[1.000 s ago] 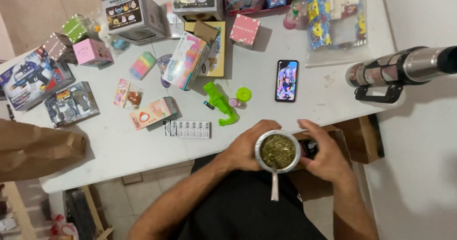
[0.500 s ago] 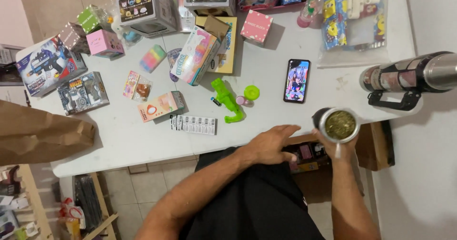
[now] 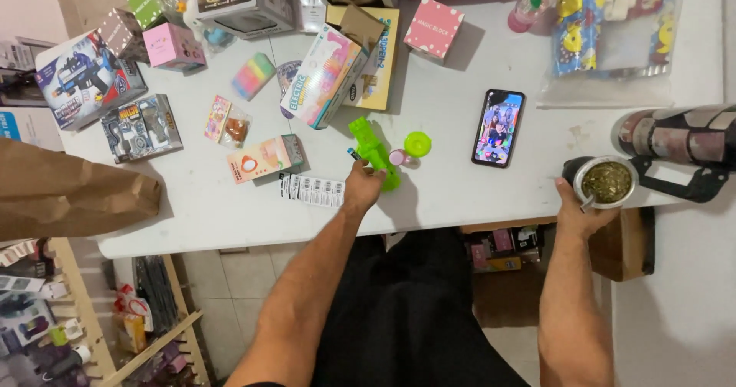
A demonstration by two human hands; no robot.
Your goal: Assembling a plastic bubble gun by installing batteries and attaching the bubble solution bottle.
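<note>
My left hand (image 3: 362,185) rests on the lower end of a bright green toy gun (image 3: 371,151) lying on the white table (image 3: 460,195); its fingers curl on the handle. A round green cap (image 3: 418,143) and a small pink piece (image 3: 397,157) lie right beside the toy. My right hand (image 3: 576,212) grips a metal cup of green herb tea (image 3: 606,181) with a metal straw, set at the table's right front edge. A dark thermos (image 3: 675,135) lies just past the cup.
A smartphone (image 3: 499,128) with a lit screen lies between the toy and the cup. A strip of small batteries (image 3: 313,191) sits by my left wrist. Toy boxes and packets crowd the far side. A brown paper bag (image 3: 69,191) lies at the left edge.
My right hand carried the cup from in front of my body out to the right and onto the table edge. My left hand left the cup and reached forward to the green toy gun.
</note>
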